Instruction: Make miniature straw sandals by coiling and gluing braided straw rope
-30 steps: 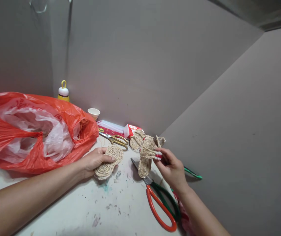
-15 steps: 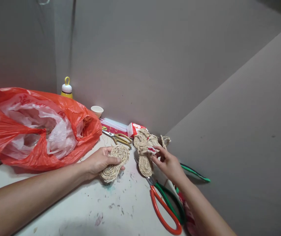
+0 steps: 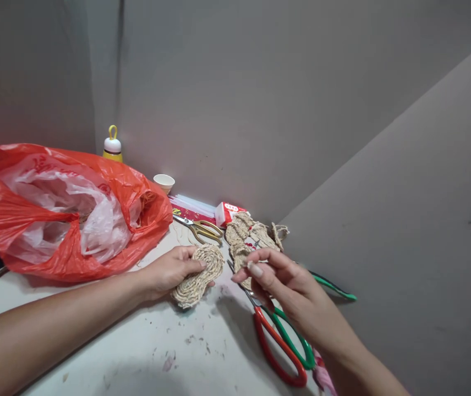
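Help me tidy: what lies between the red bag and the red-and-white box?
In the head view: pale sticks and a red packet, with gold-handled scissors in front.

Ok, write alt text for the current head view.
Left hand holds a coiled cord piece over a table; right hand hovers near red- and green-handled scissors and more woven pieces. A red bag sits at left.

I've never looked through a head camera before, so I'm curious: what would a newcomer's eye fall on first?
Probably the big red plastic bag, gaping open with white plastic inside, at the left on the table. Next, near the middle, the coiled, sole-shaped cord piece gripped in the left hand. Then the red-and-green-handled scissors, at the lower right by the right hand.
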{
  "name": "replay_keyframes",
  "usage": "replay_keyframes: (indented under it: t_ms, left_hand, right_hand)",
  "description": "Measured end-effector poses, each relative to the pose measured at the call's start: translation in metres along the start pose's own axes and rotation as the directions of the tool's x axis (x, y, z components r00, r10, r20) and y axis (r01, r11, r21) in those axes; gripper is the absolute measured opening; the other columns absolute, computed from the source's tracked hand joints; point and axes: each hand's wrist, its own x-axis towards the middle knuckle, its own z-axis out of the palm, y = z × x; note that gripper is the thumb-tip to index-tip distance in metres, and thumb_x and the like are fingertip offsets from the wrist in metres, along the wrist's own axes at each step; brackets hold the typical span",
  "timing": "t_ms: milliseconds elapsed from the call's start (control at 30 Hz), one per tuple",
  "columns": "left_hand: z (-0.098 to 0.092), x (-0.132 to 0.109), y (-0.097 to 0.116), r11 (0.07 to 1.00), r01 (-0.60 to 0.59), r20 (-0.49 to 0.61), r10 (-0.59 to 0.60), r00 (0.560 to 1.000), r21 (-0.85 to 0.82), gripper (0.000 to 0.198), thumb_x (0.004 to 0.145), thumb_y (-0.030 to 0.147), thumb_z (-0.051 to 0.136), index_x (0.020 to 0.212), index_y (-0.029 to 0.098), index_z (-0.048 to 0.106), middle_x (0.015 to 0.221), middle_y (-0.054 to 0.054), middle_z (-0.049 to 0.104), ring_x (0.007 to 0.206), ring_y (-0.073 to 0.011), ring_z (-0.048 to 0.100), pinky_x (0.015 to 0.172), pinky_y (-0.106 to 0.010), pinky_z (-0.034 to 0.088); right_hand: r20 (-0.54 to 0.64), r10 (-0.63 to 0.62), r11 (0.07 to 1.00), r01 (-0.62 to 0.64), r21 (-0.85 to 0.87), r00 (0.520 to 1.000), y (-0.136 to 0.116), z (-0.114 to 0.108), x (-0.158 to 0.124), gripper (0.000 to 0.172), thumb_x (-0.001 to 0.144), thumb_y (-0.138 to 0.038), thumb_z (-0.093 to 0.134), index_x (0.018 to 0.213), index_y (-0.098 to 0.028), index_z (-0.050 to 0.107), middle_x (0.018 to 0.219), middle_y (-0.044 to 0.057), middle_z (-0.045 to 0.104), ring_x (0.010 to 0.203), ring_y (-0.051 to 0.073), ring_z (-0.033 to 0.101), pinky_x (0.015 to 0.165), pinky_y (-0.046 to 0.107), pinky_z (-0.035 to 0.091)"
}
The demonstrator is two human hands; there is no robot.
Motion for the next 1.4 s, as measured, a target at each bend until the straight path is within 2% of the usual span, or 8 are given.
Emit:
replay_keyframes:
  t_ms: [167, 267, 467, 633, 733, 867, 1067, 1400]
  left_hand:
    - [0.008, -0.003, 0.001, 0.998, -0.023, -0.031, 0.025, 0.999, 0.062, 0.023, 0.078, 0.016, 0.060, 0.100, 0.013, 0.059, 0.071, -0.006, 0.067, 0.052, -0.0116, 0.059, 0.050, -0.021, 0.042]
    - [0.009, -0.002, -0.002, 0.997, -0.003, 0.012, 0.002, 1.000, 0.078, 0.020, 0.075, 0.013, 0.059, 0.095, 0.014, 0.060, 0.071, -0.004, 0.066, 0.053, -0.0114, 0.059, 0.052, -0.022, 0.043]
    - [0.010, -0.002, -0.006, 0.993, 0.029, 0.031, -0.033, 0.999, 0.115, 0.014, 0.068, 0.009, 0.060, 0.082, 0.014, 0.059, 0.065, 0.000, 0.061, 0.053, -0.0090, 0.055, 0.054, -0.021, 0.040]
    - [0.009, -0.001, -0.008, 0.987, -0.015, 0.108, -0.002, 0.994, 0.159, 0.011, 0.073, 0.018, 0.063, 0.083, 0.013, 0.061, 0.071, 0.000, 0.061, 0.060, -0.0083, 0.053, 0.060, -0.022, 0.040]
    - [0.007, 0.000, -0.012, 0.975, -0.022, 0.098, 0.001, 0.995, 0.220, 0.016, 0.077, 0.026, 0.062, 0.084, 0.012, 0.063, 0.070, 0.001, 0.060, 0.058, -0.0087, 0.051, 0.059, -0.022, 0.039]
    - [0.005, 0.002, -0.015, 0.949, -0.018, 0.048, 0.004, 0.999, 0.313, 0.018, 0.077, 0.030, 0.060, 0.080, 0.013, 0.063, 0.063, 0.002, 0.056, 0.053, -0.0090, 0.046, 0.053, -0.022, 0.034]
    - [0.007, 0.001, -0.013, 0.946, 0.015, 0.037, -0.028, 0.999, 0.325, 0.020, 0.077, 0.032, 0.060, 0.083, 0.014, 0.063, 0.061, 0.003, 0.054, 0.047, -0.0073, 0.040, 0.048, -0.020, 0.030]
    - [0.005, 0.001, -0.017, 0.932, -0.014, -0.003, 0.016, 1.000, 0.362, 0.025, 0.080, 0.035, 0.059, 0.074, 0.012, 0.065, 0.058, 0.001, 0.056, 0.050, -0.0095, 0.045, 0.047, -0.021, 0.030]
  right_hand:
    - [-0.053, -0.005, 0.993, -0.001, -0.116, 0.999, 0.001, 0.008, 0.016, 0.025, 0.083, -0.043, 0.064, 0.079, -0.018, 0.065, 0.063, -0.001, 0.060, 0.047, 0.008, 0.038, 0.042, 0.021, 0.031]
    - [-0.083, -0.058, 0.970, 0.036, -0.242, 0.995, 0.001, 0.010, 0.022, 0.022, 0.078, -0.039, 0.067, 0.073, -0.018, 0.070, 0.059, -0.001, 0.059, 0.047, 0.009, 0.041, 0.042, 0.022, 0.032]
    - [0.037, -0.197, 0.872, 0.192, -0.450, 0.980, 0.002, 0.018, 0.029, 0.016, 0.081, -0.025, 0.060, 0.072, -0.019, 0.071, 0.068, 0.003, 0.068, 0.063, 0.016, 0.060, 0.058, 0.027, 0.047]
    - [0.124, -0.290, 0.795, 0.311, -0.520, 0.949, 0.008, 0.022, 0.035, 0.017, 0.081, -0.018, 0.059, 0.070, -0.019, 0.072, 0.063, 0.002, 0.067, 0.059, 0.015, 0.060, 0.056, 0.026, 0.046]
    - [0.142, -0.327, 0.751, 0.348, -0.561, 0.934, 0.011, 0.025, 0.038, 0.018, 0.081, -0.015, 0.059, 0.069, -0.019, 0.072, 0.062, 0.002, 0.066, 0.059, 0.015, 0.059, 0.056, 0.026, 0.045]
    - [0.151, -0.315, 0.726, 0.340, -0.597, 0.937, 0.010, 0.025, 0.039, 0.016, 0.081, -0.014, 0.060, 0.070, -0.018, 0.071, 0.063, 0.003, 0.067, 0.060, 0.015, 0.060, 0.058, 0.027, 0.045]
    - [0.147, -0.239, 0.719, 0.277, -0.638, 0.960, 0.008, 0.021, 0.040, 0.014, 0.080, -0.016, 0.061, 0.071, -0.021, 0.071, 0.066, 0.002, 0.068, 0.062, 0.016, 0.061, 0.057, 0.027, 0.045]
    - [0.211, -0.239, 0.659, 0.318, -0.681, 0.948, 0.009, 0.028, 0.043, 0.015, 0.079, -0.011, 0.061, 0.071, -0.016, 0.072, 0.067, 0.004, 0.067, 0.061, 0.016, 0.061, 0.058, 0.027, 0.045]
